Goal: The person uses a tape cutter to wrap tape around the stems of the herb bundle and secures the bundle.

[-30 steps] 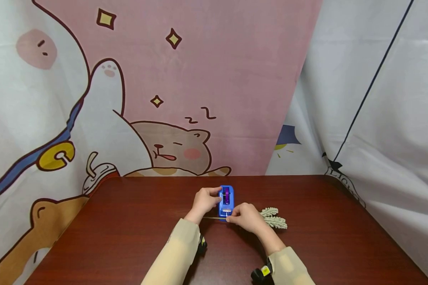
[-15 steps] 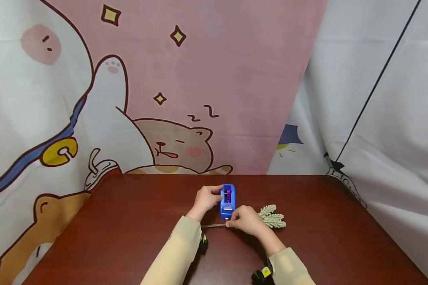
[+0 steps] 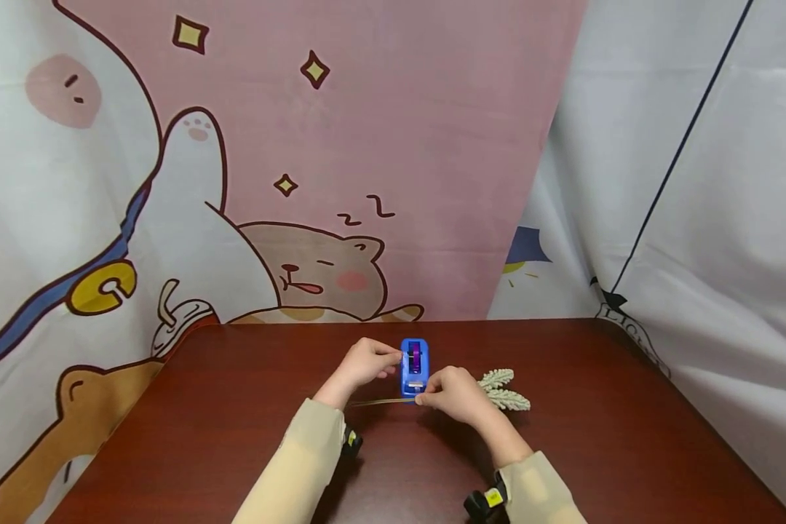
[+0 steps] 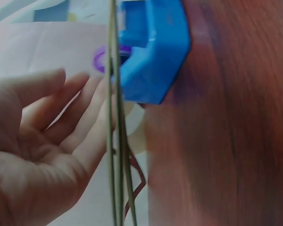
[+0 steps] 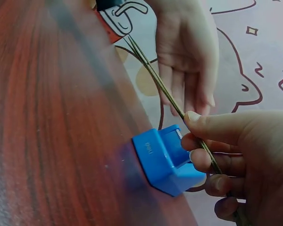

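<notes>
A blue tape dispenser (image 3: 414,383) with a purple tape roll (image 3: 415,356) stands on the table. My right hand (image 3: 457,393) pinches the thin stems (image 5: 153,75) of pale green, leafy-headed sprigs (image 3: 509,399) between thumb and fingers, just in front of the dispenser's near end. The stems run leftward past that end, and their heads stick out beyond the right hand. My left hand (image 3: 365,362) is at the dispenser's left side, with relaxed fingers and nothing held. In the left wrist view the stems (image 4: 114,136) cross in front of this hand; whether its fingertips touch the dispenser I cannot tell.
The dark red-brown table (image 3: 236,437) extends on both sides of the arms. A printed cloth (image 3: 432,145) with cartoon animals hangs behind its far edge, and a white cloth (image 3: 727,218) hangs on the right. Each wrist bears a small black camera (image 3: 485,502).
My left hand has let go of the tape dispenser's side and drawn a little left. The right hand first brought the stems toward me, then back up to the dispenser's near end.
</notes>
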Demonstrator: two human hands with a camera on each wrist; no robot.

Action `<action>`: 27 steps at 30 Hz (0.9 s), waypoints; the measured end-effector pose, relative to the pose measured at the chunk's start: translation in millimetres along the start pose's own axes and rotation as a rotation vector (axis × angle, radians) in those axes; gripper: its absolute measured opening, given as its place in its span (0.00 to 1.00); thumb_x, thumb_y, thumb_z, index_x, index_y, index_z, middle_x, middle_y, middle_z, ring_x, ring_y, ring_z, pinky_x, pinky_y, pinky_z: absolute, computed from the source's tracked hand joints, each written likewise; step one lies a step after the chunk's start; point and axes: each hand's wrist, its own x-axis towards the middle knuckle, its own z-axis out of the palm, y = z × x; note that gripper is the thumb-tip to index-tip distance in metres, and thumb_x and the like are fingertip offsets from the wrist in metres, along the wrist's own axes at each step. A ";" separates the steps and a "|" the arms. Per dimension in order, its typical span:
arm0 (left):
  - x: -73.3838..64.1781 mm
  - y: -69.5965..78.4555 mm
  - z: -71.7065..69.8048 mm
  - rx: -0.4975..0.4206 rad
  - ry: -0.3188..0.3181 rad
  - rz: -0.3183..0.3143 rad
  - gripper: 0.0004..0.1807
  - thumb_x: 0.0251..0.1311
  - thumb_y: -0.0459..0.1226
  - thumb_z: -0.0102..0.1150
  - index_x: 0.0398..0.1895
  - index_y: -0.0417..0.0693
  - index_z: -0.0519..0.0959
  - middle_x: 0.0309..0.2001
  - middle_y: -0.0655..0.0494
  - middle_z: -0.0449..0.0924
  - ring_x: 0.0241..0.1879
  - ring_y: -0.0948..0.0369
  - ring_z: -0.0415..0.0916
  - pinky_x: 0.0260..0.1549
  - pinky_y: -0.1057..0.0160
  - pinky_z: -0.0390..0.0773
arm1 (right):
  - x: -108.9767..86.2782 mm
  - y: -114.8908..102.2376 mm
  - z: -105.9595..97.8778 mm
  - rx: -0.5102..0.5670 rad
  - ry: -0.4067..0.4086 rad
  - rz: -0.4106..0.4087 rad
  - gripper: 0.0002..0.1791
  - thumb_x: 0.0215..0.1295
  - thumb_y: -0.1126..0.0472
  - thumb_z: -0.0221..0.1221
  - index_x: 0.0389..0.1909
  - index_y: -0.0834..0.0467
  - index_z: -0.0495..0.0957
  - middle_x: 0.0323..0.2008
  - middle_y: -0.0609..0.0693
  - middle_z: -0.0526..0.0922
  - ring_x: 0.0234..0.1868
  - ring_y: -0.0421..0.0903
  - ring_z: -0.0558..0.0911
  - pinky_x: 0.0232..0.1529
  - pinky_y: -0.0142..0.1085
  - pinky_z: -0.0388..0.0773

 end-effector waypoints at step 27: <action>-36.5 -10.0 1.1 0.122 -0.189 0.104 0.08 0.60 0.32 0.61 0.39 0.43 0.87 0.31 0.48 0.85 0.22 0.65 0.66 0.22 0.66 0.65 | 1.9 -1.6 -5.6 -0.002 0.066 0.063 0.12 0.54 0.55 0.70 0.17 0.53 0.81 0.16 0.39 0.74 0.19 0.39 0.68 0.20 0.33 0.65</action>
